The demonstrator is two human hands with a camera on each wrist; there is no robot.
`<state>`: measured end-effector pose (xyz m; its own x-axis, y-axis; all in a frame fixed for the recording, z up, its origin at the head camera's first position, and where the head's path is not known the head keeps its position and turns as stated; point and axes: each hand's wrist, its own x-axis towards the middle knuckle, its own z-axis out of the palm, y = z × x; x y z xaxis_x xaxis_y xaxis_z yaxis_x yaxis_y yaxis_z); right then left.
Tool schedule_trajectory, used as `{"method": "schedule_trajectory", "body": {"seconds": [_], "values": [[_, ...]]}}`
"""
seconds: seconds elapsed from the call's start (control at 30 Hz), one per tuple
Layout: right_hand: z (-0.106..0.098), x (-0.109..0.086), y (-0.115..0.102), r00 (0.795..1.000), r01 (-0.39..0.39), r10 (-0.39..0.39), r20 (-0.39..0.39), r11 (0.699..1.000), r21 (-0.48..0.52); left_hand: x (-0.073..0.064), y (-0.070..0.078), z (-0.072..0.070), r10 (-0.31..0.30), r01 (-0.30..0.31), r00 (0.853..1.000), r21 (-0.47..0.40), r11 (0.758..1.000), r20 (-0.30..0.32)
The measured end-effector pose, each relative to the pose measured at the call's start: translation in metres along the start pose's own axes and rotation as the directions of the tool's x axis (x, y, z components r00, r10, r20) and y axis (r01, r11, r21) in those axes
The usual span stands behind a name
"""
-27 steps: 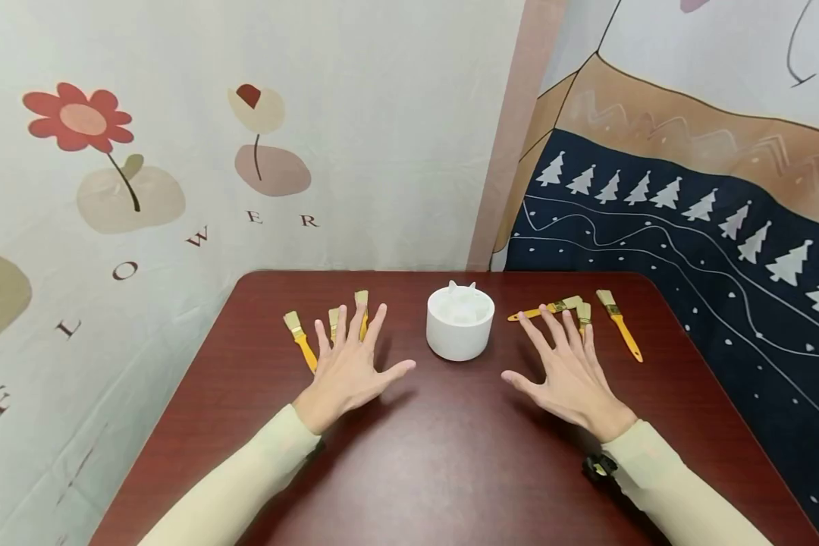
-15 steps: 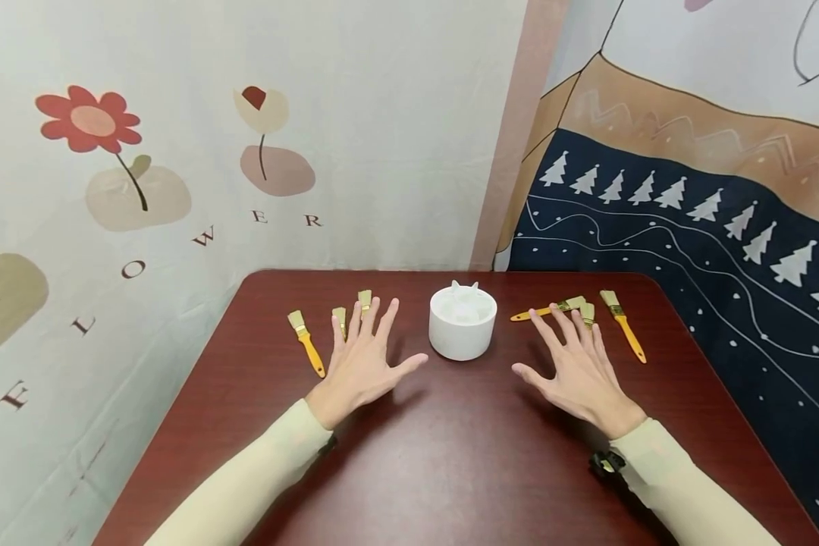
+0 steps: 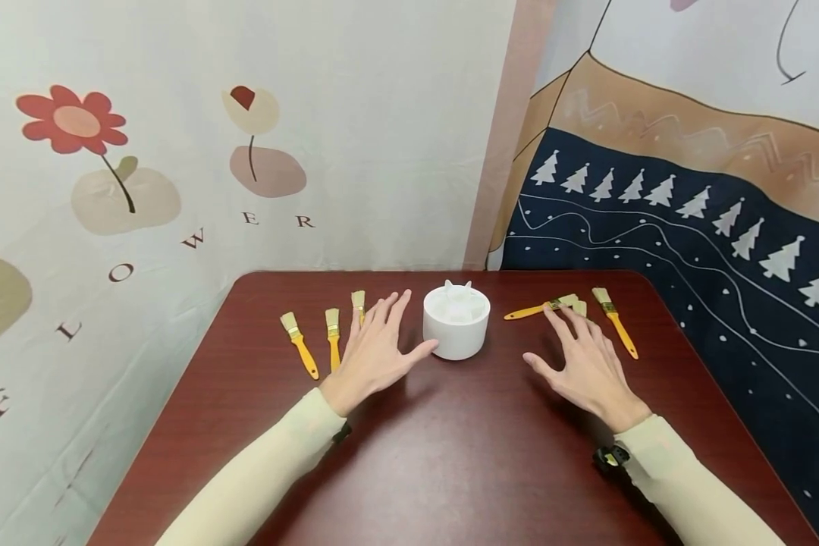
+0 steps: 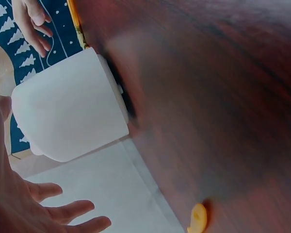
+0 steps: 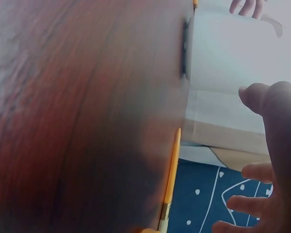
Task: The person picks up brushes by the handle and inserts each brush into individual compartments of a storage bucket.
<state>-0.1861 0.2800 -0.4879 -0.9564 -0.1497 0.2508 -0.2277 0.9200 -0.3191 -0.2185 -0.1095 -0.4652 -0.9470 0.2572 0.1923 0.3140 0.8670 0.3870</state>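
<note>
A white round pot (image 3: 456,338) with two small ear-like points on its rim stands near the table's far side. My left hand (image 3: 377,349) is just left of it, fingers extended and thumb at the pot's side; whether the thumb touches cannot be told. In the left wrist view the pot (image 4: 70,104) appears beyond that thumb. My right hand (image 3: 590,375) hovers over the right side, fingers loosely spread, holding nothing. Beyond its fingertips lie a yellow-handled paintbrush (image 3: 528,312) and another paintbrush (image 3: 580,307), mostly hidden by the hand.
Left of the pot lie three more paintbrushes: one at the far left (image 3: 300,346), one in the middle (image 3: 333,334), and one partly behind my left hand (image 3: 358,299). Another paintbrush (image 3: 616,322) lies at the far right. A printed curtain (image 3: 382,152) hangs behind the dark red table (image 3: 450,455).
My left hand has moved right, up to the pot, uncovering more of the middle left paintbrush. My right hand has shifted slightly away from the pot. The head view has swayed a little.
</note>
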Motion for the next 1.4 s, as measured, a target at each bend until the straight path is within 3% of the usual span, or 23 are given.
{"method": "schedule_trajectory", "body": {"seconds": [0.43, 0.9, 1.4], "values": [[-0.002, 0.008, 0.013, 0.999, -0.040, 0.041, -0.024, 0.999, 0.019, 0.017, 0.016, 0.007, 0.019, -0.020, 1.000, -0.073, 0.997, -0.004], [-0.003, 0.022, 0.031, 0.996, -0.077, 0.078, -0.038, 0.997, 0.027, 0.032, 0.030, 0.014, -0.034, 0.036, 0.999, -0.156, 0.987, 0.014], [-0.006, 0.030, 0.048, 0.983, -0.178, 0.177, 0.042, 0.984, 0.024, 0.035, 0.035, 0.018, -0.070, 0.076, 0.997, -0.171, 0.982, 0.041]]}}
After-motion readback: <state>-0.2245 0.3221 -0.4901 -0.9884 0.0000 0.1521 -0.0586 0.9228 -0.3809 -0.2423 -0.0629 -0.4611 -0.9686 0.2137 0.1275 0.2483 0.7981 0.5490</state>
